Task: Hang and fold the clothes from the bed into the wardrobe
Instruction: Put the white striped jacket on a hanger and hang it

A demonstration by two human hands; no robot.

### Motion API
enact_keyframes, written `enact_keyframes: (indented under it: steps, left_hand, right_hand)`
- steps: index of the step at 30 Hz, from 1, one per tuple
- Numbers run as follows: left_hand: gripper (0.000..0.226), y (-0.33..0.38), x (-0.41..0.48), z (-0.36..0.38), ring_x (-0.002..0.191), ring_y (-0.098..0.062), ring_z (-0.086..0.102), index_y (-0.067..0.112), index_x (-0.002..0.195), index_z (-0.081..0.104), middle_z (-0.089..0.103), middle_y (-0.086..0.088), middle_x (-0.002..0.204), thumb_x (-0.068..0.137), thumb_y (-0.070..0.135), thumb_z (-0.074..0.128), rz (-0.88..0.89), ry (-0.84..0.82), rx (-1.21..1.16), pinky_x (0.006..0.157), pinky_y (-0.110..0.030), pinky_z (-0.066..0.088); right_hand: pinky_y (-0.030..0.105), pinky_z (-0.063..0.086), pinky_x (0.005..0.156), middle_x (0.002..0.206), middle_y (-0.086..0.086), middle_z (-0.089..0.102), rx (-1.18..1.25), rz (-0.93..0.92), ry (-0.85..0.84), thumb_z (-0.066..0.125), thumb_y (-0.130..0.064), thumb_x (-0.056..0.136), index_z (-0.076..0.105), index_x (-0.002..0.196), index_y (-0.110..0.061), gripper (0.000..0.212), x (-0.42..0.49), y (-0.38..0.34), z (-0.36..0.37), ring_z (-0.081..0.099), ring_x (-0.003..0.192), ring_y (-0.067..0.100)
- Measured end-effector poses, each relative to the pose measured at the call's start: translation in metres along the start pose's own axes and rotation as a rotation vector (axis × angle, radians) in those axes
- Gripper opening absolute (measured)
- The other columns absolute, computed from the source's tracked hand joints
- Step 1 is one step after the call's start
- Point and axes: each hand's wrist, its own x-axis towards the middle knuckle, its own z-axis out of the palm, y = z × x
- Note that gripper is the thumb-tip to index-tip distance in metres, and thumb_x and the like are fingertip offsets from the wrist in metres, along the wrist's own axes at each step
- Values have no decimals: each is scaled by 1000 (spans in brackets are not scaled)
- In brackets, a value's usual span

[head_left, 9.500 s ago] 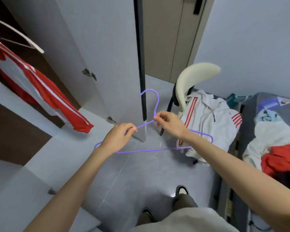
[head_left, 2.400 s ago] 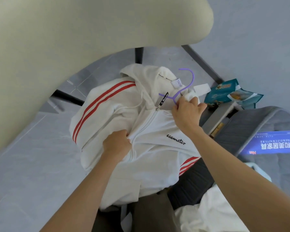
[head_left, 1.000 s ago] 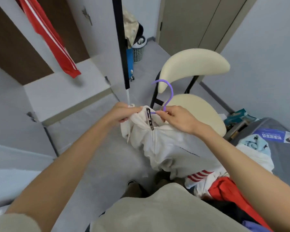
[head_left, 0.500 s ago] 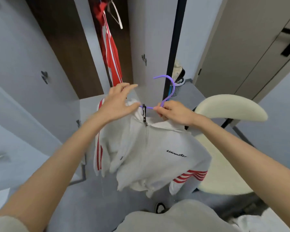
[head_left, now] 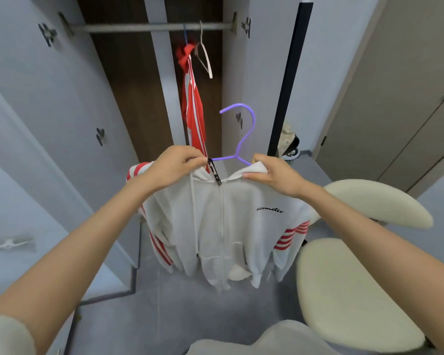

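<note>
A white zip hoodie point(head_left: 223, 226) with red sleeve stripes hangs on a purple hanger point(head_left: 244, 134), held up in front of the open wardrobe. My left hand point(head_left: 174, 167) pinches the collar left of the zip. My right hand point(head_left: 274, 175) grips the collar and hanger arm on the right. The purple hook stands free above both hands. Higher up runs the wardrobe rail point(head_left: 149, 27), carrying a red garment point(head_left: 192, 103) and an empty white hanger point(head_left: 205, 60).
Open grey wardrobe doors point(head_left: 49, 111) stand on the left, with a black door edge point(head_left: 285, 80) right of the opening. A cream chair point(head_left: 356, 278) is close at the lower right. A basket point(head_left: 290, 147) sits on the floor behind.
I lifted the hoodie off the chair and turned to the wardrobe. Over the last half second my left hand closed on the collar, my right shifted outward, and the view rose to the rail.
</note>
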Motion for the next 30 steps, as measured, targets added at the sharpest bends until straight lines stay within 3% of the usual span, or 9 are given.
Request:
enact_keyframes:
  steps: [5, 10, 14, 17, 19, 22, 26, 28, 30]
  left_hand:
    - [29, -16, 8, -37, 82, -6, 53, 25, 99, 66, 59, 10, 91, 83, 49, 61, 14, -131, 184, 66, -15, 37]
    - [18, -18, 15, -52, 89, -8, 51, 25, 105, 65, 53, 12, 96, 92, 34, 58, 129, -8, 402, 71, -17, 37]
    - [18, 1, 21, -68, 71, -16, 60, 18, 90, 67, 59, 6, 81, 75, 18, 78, 345, 226, 663, 64, -10, 33]
    - [24, 1, 20, -62, 59, -22, 57, 13, 79, 64, 63, -4, 70, 66, 12, 85, 378, 290, 842, 62, -25, 31]
    - [19, -10, 13, -45, 71, -22, 58, 16, 88, 63, 66, -2, 79, 77, 21, 77, 249, 210, 883, 71, -31, 31]
    - [44, -21, 8, -19, 113, -18, 51, 23, 123, 52, 59, 1, 122, 84, 42, 61, -57, 74, 823, 100, -38, 27]
    - [67, -1, 28, -2, 140, -18, 26, 27, 146, 31, 34, 3, 150, 87, 48, 57, 59, 78, 567, 116, -50, 10]
    - [56, 15, 42, 7, 128, -16, 43, 25, 145, 33, 49, 3, 138, 95, 49, 46, 67, -3, 367, 116, -47, 9]
    - [31, 29, 54, 12, 95, -14, 57, 19, 121, 55, 63, 4, 105, 101, 36, 39, 73, -28, 182, 109, -44, 33]
  right_hand:
    - [29, 27, 58, 59, -10, 42, 38, 5, 134, 66, -49, 84, 43, 60, -41, 34, 21, -10, -27, 36, 59, 7]
    - [30, 29, 56, 57, -11, 46, -1, 2, 194, 69, -52, 80, 44, 59, -32, 38, 37, -14, -52, 39, 58, 7]
    - [33, 38, 59, 58, -8, 47, -299, 118, 204, 58, -67, 80, 38, 59, -28, 49, 41, -7, -48, 46, 64, 14]
    - [34, 40, 64, 62, -9, 52, -125, 192, 238, 62, -67, 76, 51, 65, -22, 47, 39, 5, -47, 52, 69, 17]
    - [33, 39, 65, 64, -9, 55, 25, 207, 251, 66, -64, 72, 58, 67, -23, 43, 41, 7, -50, 53, 67, 15]
    - [30, 40, 64, 66, -10, 58, 113, 221, 214, 69, -60, 72, 62, 70, -24, 37, 42, 3, -51, 54, 67, 12]
    - [6, 33, 47, 52, -21, 54, 199, 195, 175, 72, -49, 79, 61, 56, -32, 30, 43, -3, -50, 48, 50, -5]
    - [5, 29, 44, 47, -22, 49, 185, 157, 145, 68, -49, 83, 57, 48, -37, 38, 45, -7, -50, 43, 45, -5]
    - [7, 29, 44, 45, -20, 44, 159, 141, 117, 64, -50, 86, 53, 46, -35, 44, 45, -11, -50, 39, 44, -3]
